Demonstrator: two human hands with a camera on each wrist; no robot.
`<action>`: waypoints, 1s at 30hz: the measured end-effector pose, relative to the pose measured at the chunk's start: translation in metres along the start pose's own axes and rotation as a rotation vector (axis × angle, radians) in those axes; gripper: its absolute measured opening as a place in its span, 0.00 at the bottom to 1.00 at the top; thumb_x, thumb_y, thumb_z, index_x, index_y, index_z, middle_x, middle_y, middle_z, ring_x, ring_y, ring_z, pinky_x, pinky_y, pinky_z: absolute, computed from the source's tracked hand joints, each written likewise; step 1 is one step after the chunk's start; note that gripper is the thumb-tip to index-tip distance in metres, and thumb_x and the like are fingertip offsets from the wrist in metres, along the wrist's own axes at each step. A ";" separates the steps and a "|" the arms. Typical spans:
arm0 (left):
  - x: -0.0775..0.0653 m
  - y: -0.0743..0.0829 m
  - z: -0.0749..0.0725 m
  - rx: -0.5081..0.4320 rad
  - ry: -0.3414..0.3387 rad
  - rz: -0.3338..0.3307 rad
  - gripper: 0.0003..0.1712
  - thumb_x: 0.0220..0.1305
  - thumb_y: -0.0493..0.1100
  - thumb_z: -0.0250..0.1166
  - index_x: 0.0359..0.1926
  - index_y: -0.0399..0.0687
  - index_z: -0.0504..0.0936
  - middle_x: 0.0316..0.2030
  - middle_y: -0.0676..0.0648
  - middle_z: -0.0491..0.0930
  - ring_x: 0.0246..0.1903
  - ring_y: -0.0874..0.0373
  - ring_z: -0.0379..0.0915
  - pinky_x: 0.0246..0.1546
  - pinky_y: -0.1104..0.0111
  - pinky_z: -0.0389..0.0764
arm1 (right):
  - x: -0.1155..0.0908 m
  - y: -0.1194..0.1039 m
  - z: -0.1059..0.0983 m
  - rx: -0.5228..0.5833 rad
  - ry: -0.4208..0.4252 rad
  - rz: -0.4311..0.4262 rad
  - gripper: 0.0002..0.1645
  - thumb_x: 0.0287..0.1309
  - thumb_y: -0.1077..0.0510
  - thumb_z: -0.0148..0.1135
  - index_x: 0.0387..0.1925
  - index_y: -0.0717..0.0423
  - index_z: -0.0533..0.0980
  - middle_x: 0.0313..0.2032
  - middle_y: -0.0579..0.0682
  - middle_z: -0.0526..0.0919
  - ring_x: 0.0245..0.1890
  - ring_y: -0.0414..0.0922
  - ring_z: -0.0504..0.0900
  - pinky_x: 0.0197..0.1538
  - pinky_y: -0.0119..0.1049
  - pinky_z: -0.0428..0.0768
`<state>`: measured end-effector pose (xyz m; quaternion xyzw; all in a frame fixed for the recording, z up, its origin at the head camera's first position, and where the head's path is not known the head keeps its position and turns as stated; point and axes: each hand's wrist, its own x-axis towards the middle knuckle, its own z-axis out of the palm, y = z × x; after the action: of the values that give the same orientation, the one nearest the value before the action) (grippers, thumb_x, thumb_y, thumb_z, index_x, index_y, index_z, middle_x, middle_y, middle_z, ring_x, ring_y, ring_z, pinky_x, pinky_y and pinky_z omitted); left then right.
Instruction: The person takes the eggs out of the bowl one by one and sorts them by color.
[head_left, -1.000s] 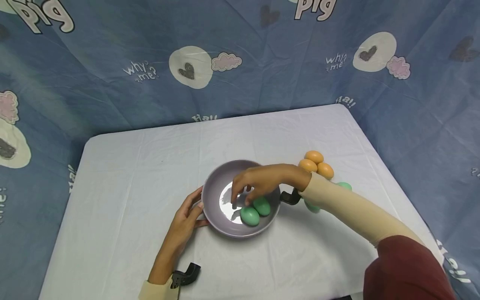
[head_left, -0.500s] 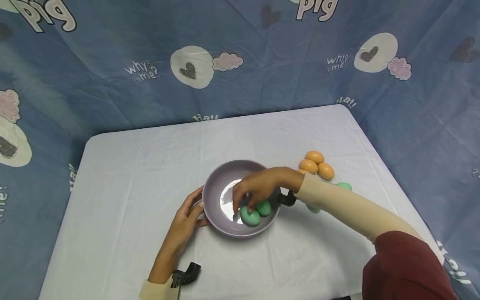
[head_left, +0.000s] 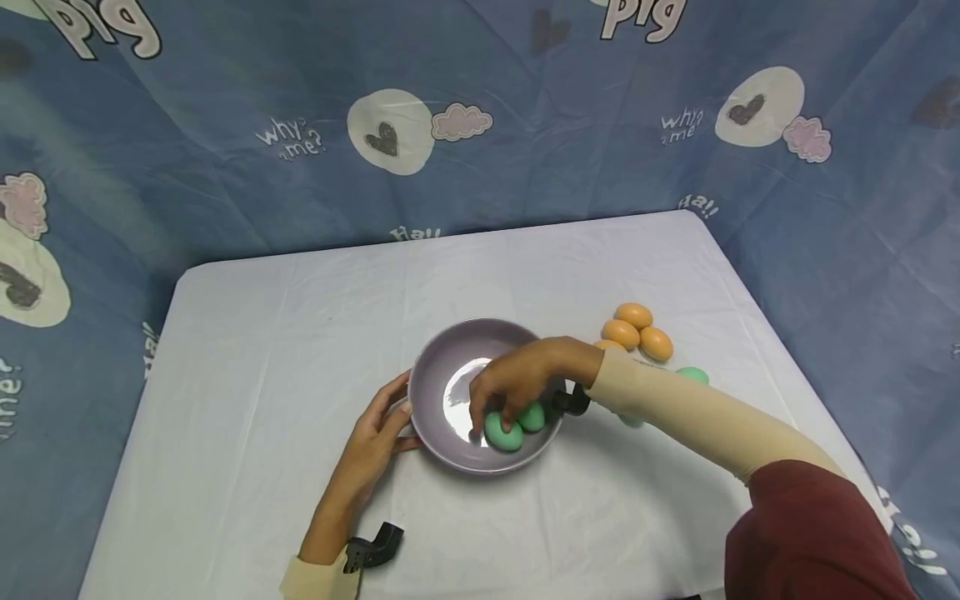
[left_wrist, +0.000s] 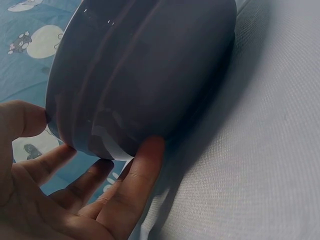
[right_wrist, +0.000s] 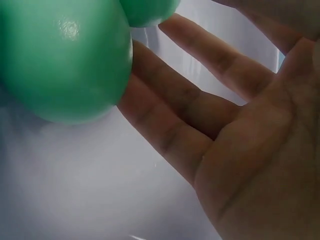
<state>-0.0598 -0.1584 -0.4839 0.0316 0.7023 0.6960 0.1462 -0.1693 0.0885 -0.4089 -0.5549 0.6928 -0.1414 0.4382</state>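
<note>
A mauve bowl [head_left: 431, 375] stands on the white table. My left hand [head_left: 377, 429] holds it from the left; in the left wrist view the thumb is at the rim and the fingers spread along the outer wall. Two green eggs lie together inside. My right hand [head_left: 513, 379] reaches down into the bowl and pinches the front green egg [head_left: 502, 433], thumb on top and a finger at its left side. The second green egg [head_left: 532, 417] sits right beside it, under the hand. Up close in the right wrist view this neighbouring egg [right_wrist: 65, 60] looks large near the fingers.
Several orange eggs [head_left: 634, 315] are grouped on the table [head_left: 300, 350] to the bowl's right. Nearby, another green egg [head_left: 693, 375] and a further one [head_left: 630, 421] are partly hidden by the right sleeve [head_left: 697, 408]. A blue printed cloth [head_left: 525, 167] hangs behind the table.
My right hand has lowered in the bowl, and its thumb and finger have come onto the front green egg. The left hand keeps its hold on the bowl.
</note>
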 end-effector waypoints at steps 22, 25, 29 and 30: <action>-0.002 0.001 0.000 -0.006 -0.016 -0.005 0.29 0.77 0.48 0.55 0.75 0.59 0.61 0.73 0.44 0.61 0.57 0.55 0.76 0.43 0.60 0.88 | 0.006 -0.004 0.004 0.016 -0.064 0.071 0.15 0.55 0.59 0.73 0.46 0.46 0.86 0.47 0.40 0.83 0.46 0.34 0.76 0.54 0.22 0.74; -0.001 0.001 0.000 -0.005 -0.013 -0.009 0.29 0.77 0.48 0.55 0.75 0.59 0.61 0.73 0.44 0.61 0.57 0.54 0.76 0.43 0.60 0.88 | 0.007 -0.004 0.005 0.000 -0.070 0.067 0.15 0.56 0.59 0.72 0.46 0.45 0.86 0.46 0.40 0.83 0.46 0.35 0.76 0.53 0.23 0.73; -0.001 0.001 -0.001 -0.007 -0.014 -0.009 0.29 0.77 0.48 0.55 0.75 0.59 0.61 0.73 0.44 0.61 0.56 0.56 0.77 0.43 0.60 0.88 | 0.009 -0.005 0.006 -0.004 -0.077 0.061 0.14 0.56 0.59 0.72 0.45 0.45 0.86 0.46 0.39 0.84 0.46 0.35 0.76 0.52 0.23 0.73; -0.001 0.001 -0.001 -0.009 -0.014 -0.010 0.29 0.77 0.48 0.55 0.75 0.59 0.61 0.73 0.44 0.61 0.56 0.56 0.77 0.43 0.60 0.88 | 0.010 -0.005 0.006 -0.001 -0.076 0.063 0.13 0.56 0.59 0.72 0.45 0.45 0.86 0.45 0.39 0.84 0.46 0.35 0.76 0.52 0.23 0.73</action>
<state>-0.0588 -0.1594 -0.4827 0.0324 0.6981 0.6983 0.1548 -0.1620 0.0798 -0.4135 -0.5380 0.6929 -0.1060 0.4682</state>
